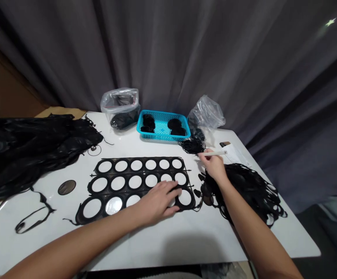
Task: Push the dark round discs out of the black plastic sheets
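A black sheet (129, 173) with three rows of round holes lies flat on the white table. On its lower right part rests my left hand (159, 201), palm down with the fingers apart. My right hand (213, 164) is beyond the sheet's right edge, closed round a slim white pen-like tool (215, 153). The tool's tip points left, close to a tangle of thin black rings (192, 145). Below my right hand, a heap of black perforated scraps (250, 190) spreads over the table.
A blue basket (164, 136) holding black rings stands at the back, between two clear plastic bags (120, 101) (206, 112). Black sheeting (35, 147) covers the left side. A dark disc (66, 187) and a black loop (35, 211) lie left of the sheet.
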Motion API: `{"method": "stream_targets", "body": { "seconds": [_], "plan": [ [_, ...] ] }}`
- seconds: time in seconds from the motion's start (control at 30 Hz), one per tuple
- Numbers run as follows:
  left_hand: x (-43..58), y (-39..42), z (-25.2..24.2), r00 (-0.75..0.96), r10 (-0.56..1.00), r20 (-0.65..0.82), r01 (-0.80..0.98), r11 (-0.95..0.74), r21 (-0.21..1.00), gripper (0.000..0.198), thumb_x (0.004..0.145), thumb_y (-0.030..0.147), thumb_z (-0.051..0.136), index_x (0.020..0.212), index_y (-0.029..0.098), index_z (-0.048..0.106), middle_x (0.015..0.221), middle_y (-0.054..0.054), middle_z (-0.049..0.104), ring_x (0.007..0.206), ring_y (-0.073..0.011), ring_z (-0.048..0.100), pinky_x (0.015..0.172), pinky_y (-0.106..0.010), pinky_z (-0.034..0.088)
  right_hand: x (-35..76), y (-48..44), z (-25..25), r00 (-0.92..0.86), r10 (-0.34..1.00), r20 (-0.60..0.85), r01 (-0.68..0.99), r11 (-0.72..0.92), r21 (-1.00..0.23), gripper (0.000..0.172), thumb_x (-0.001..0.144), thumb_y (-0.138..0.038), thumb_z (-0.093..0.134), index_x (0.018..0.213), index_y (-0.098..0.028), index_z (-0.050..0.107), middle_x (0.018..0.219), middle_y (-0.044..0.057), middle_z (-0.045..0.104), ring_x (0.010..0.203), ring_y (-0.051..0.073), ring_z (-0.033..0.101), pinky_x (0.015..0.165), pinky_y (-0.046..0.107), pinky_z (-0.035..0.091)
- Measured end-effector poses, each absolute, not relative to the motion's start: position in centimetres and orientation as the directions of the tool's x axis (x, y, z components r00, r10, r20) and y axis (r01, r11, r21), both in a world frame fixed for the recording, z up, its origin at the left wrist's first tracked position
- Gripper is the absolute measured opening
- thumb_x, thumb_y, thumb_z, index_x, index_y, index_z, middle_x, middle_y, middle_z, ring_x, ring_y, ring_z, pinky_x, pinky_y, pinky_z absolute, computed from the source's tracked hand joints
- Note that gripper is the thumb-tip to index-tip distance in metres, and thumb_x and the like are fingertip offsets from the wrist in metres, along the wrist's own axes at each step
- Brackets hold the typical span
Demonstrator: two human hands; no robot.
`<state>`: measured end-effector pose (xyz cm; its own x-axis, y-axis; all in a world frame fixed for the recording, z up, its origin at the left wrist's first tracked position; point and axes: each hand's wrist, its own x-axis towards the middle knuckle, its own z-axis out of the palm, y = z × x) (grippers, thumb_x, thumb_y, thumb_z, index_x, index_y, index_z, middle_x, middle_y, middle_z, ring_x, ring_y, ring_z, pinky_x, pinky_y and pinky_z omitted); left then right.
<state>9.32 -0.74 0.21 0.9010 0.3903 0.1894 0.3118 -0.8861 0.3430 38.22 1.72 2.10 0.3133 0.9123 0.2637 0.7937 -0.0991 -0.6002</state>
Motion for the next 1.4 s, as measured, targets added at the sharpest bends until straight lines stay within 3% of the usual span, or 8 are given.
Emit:
{"method": "stream_targets", "body": {
  "seconds": [0.1, 0.23, 0.47, 0.73, 0.87, 1.03, 1.27, 1.4],
  "plan": [
    [9.9, 0.9, 0.7, 0.873, 0.443, 0.203, 0.379, -0.880, 0.287, 0.047, 0.097, 0.037, 0.057, 0.138, 0.016, 0.050, 0.150, -0.017, 0.045, 0.141, -0.0315, 0.040, 0.115, -0.050, 0.032, 35.3, 1.4, 1.3, 0.142, 0.979, 0.149, 0.690, 0.010, -0.724, 0.026, 0.089, -0.043, 0.053, 0.071, -0.023, 0.055, 0.067, 0.001, 0.065, 0.065, 0.019, 0.059, 0.063, 0.028, 0.042],
    [10.3, 1.9, 0.2, 0.873, 0.466, 0.141, 0.430, -0.874, 0.227, 0.049, 0.096, 0.038, 0.059, 0.138, 0.015, 0.050, 0.150, -0.020, 0.044, 0.142, -0.0348, 0.038, 0.114, -0.055, 0.028, 32.7, 1.1, 0.2, 0.009, 0.994, 0.106, 0.614, 0.078, -0.786, 0.021, 0.090, -0.039, 0.054, 0.080, -0.022, 0.061, 0.084, 0.003, 0.072, 0.079, 0.020, 0.065, 0.075, 0.030, 0.047],
    [10.0, 1.7, -1.1, 0.865, 0.466, 0.185, 0.423, -0.877, 0.229, 0.049, 0.099, 0.041, 0.052, 0.141, 0.017, 0.047, 0.153, -0.019, 0.041, 0.144, -0.0322, 0.034, 0.117, -0.054, 0.023, 32.8, 1.3, 0.1, -0.016, 0.996, 0.085, 0.561, 0.079, -0.824, 0.019, 0.088, -0.038, 0.056, 0.083, -0.022, 0.065, 0.089, 0.004, 0.074, 0.084, 0.022, 0.066, 0.079, 0.033, 0.049],
    [9.9, 1.8, -0.7, 0.872, 0.464, 0.158, 0.419, -0.873, 0.250, 0.050, 0.097, 0.037, 0.055, 0.142, 0.016, 0.046, 0.153, -0.019, 0.041, 0.143, -0.0328, 0.036, 0.116, -0.053, 0.025, 35.7, 2.4, 3.7, 0.286, 0.920, 0.270, 0.685, 0.001, -0.728, 0.023, 0.087, -0.039, 0.056, 0.074, -0.022, 0.060, 0.074, 0.002, 0.067, 0.070, 0.019, 0.059, 0.068, 0.029, 0.043],
    [10.0, 1.6, -0.9, 0.866, 0.464, 0.185, 0.417, -0.875, 0.246, 0.048, 0.099, 0.038, 0.051, 0.142, 0.017, 0.046, 0.153, -0.018, 0.041, 0.144, -0.0323, 0.035, 0.116, -0.053, 0.024, 35.2, 2.5, 3.1, 0.201, 0.935, 0.293, 0.774, 0.032, -0.632, 0.019, 0.087, -0.033, 0.053, 0.072, -0.022, 0.058, 0.073, 0.003, 0.067, 0.068, 0.019, 0.058, 0.067, 0.030, 0.042],
    [9.9, 1.6, -1.3, 0.864, 0.460, 0.203, 0.411, -0.879, 0.242, 0.048, 0.099, 0.038, 0.050, 0.142, 0.017, 0.045, 0.154, -0.018, 0.040, 0.144, -0.0317, 0.035, 0.117, -0.053, 0.023, 33.4, 2.1, 0.8, -0.055, 0.989, 0.139, 0.651, 0.142, -0.746, 0.014, 0.088, -0.030, 0.055, 0.080, -0.021, 0.061, 0.084, 0.003, 0.072, 0.080, 0.019, 0.066, 0.074, 0.030, 0.047],
    [10.0, 1.5, -1.3, 0.866, 0.467, 0.177, 0.427, -0.876, 0.223, 0.051, 0.097, 0.038, 0.055, 0.142, 0.015, 0.046, 0.154, -0.019, 0.039, 0.145, -0.0328, 0.034, 0.117, -0.054, 0.023, 32.9, 1.7, 0.4, -0.078, 0.997, 0.017, 0.576, 0.060, -0.816, 0.017, 0.087, -0.035, 0.059, 0.081, -0.021, 0.063, 0.094, 0.005, 0.075, 0.083, 0.020, 0.068, 0.075, 0.032, 0.050],
    [10.0, 1.5, -1.2, 0.868, 0.466, 0.173, 0.426, -0.877, 0.224, 0.053, 0.097, 0.039, 0.056, 0.143, 0.015, 0.045, 0.154, -0.019, 0.040, 0.145, -0.0328, 0.034, 0.116, -0.054, 0.024, 32.9, 1.6, 0.3, -0.088, 0.996, 0.029, 0.577, 0.075, -0.813, 0.018, 0.088, -0.036, 0.058, 0.081, -0.020, 0.063, 0.094, 0.005, 0.074, 0.086, 0.021, 0.068, 0.077, 0.032, 0.049]
  ]
}}
